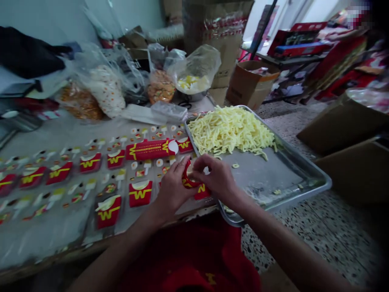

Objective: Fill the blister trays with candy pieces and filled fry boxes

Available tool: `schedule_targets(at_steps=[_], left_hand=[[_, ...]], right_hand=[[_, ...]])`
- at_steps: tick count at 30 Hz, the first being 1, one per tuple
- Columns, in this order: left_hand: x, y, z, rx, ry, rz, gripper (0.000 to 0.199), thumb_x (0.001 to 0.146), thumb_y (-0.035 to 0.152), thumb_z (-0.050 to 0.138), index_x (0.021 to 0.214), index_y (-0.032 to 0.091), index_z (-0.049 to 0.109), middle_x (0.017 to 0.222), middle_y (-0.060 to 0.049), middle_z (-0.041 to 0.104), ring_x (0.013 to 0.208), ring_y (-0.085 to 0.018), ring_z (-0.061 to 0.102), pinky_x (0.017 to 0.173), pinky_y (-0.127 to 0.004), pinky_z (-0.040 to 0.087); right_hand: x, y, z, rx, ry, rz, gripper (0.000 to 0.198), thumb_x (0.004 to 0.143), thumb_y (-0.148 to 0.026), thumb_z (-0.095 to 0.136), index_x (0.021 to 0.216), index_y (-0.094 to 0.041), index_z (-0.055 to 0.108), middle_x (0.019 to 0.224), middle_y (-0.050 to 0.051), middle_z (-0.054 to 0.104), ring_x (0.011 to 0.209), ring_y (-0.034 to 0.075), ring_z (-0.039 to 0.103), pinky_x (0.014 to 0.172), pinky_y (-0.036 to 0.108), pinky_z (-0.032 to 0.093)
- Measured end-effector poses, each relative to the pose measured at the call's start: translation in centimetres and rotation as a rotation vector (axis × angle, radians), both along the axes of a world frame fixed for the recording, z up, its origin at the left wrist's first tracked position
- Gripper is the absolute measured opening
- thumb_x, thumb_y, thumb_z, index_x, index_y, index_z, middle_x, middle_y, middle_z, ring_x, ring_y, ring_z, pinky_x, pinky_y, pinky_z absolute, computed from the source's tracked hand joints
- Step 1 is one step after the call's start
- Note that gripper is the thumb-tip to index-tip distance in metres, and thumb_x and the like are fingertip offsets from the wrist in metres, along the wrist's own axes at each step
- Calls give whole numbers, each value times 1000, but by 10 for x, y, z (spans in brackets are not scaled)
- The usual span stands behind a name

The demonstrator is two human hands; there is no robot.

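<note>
My left hand (173,188) is wrapped round a small red fries carton (186,178) with yellow marks, held above the table's edge. At the carton's mouth the bent fingers of my right hand (217,174) are pinched together; what is between them is hidden. Something pale shows inside the opening. Just beyond my right hand lies a heap of pale yellow fries-like sticks (232,129) on a metal tray (316,182). Left of my hands, red cartons (140,194) sit in rows of clear packs with small food-shaped pieces. A stack of flat red cartons (148,149) lies across the packs.
Clear bags of small pieces (105,89) stand along the back of the table, beside a plastic-lined bowl (194,83). Cardboard boxes (251,83) stand behind the tray and on the right (346,121). The tray juts past the table's edge over a speckled floor (331,231).
</note>
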State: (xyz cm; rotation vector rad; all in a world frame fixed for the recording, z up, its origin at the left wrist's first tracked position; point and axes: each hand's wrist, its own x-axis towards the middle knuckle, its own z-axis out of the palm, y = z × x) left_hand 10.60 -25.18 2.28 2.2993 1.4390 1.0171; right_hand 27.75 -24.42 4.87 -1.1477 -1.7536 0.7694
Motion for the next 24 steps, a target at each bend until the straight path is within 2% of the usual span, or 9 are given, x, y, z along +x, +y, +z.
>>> schedule_targets(at_steps=[2,4,6,8,10,13,16,20,24], left_hand=[[-14,-6,-1,-13,4,57,92,66,31,85,147,18,44,131,-14,63,115,-29,64,99,-44,54],[-27,-11,-2,-11,9,81,93,65,31,84,148,18,43,131,-14,62,115,-30,63,99,-44,54],[-40,-17,-1,15,17,81,90,66,27,82,147,18,43,132,-13,62,117,-30,62,101,-44,53],[-52,-23,-1,53,38,91,87,67,25,81,145,18,44,129,-13,62,117,-30,62,101,-44,52],[-66,-29,-1,87,87,120,83,70,23,78,146,16,43,124,-13,64,113,-30,62,98,-44,53],[-92,-41,-1,139,186,201,68,80,20,67,144,15,45,116,-13,65,107,-28,63,92,-40,54],[-128,-56,1,149,309,303,54,88,20,59,141,15,49,115,-12,65,104,-26,64,86,-36,53],[-187,-80,4,93,450,434,54,89,30,63,139,15,52,111,-10,68,98,-27,65,80,-39,52],[-251,-103,1,63,436,533,54,87,28,65,139,16,53,114,-11,71,103,-29,67,88,-46,49]], right_hand=[[-10,-4,0,76,-31,49,7,83,-15,74,84,-21,73,86,2,70,81,17,63,78,30,46],[-22,-8,3,89,-54,150,10,90,-18,69,86,-21,77,92,4,70,87,17,63,81,30,45],[-36,-13,8,11,-109,205,12,90,-18,68,85,-20,78,85,4,68,80,16,61,74,28,44],[-53,-17,11,-102,-193,197,13,86,-16,69,77,-18,77,72,1,65,68,14,57,65,27,39],[-74,-22,11,-144,-256,186,14,84,-13,67,73,-18,75,66,-1,63,63,13,54,61,27,35],[-110,-31,5,24,-303,172,15,83,-10,59,73,-17,68,76,3,65,73,16,56,69,29,36],[-151,-39,-2,145,-296,187,14,84,-10,53,74,-17,61,81,5,62,80,19,55,74,31,36],[-213,-42,-6,100,-278,346,13,83,-10,51,73,-18,56,76,4,59,75,19,52,72,31,35],[-284,-43,-9,71,-276,482,14,80,-11,51,71,-18,58,75,4,59,73,18,52,70,30,35]])
